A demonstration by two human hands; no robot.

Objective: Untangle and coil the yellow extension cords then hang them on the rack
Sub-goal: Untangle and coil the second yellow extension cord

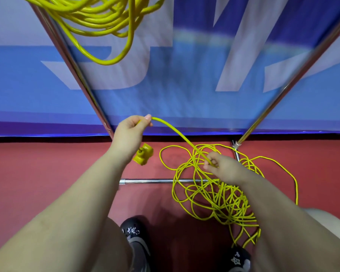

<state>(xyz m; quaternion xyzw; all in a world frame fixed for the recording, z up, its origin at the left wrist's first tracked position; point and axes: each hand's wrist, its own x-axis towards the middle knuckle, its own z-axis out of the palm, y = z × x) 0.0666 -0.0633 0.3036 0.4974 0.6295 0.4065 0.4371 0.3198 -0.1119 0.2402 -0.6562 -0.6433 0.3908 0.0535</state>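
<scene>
Both hands pinching yellow cord, left hand, right hand, tangled heap partly behind forearm

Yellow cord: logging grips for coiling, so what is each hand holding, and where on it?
Both hold one yellow cord: left hand near its plug, right hand farther along.

A red floor is filling the lower half of the view, meeting a dark strip at the foot of the backdrop. A blue banner with large pale lettering is standing behind, its colour running from lighter blue in the middle to deeper violet along the bottom edge. Two black clogs are showing at the bottom, the left clog and the right clog, each bearing small white charms.
</scene>
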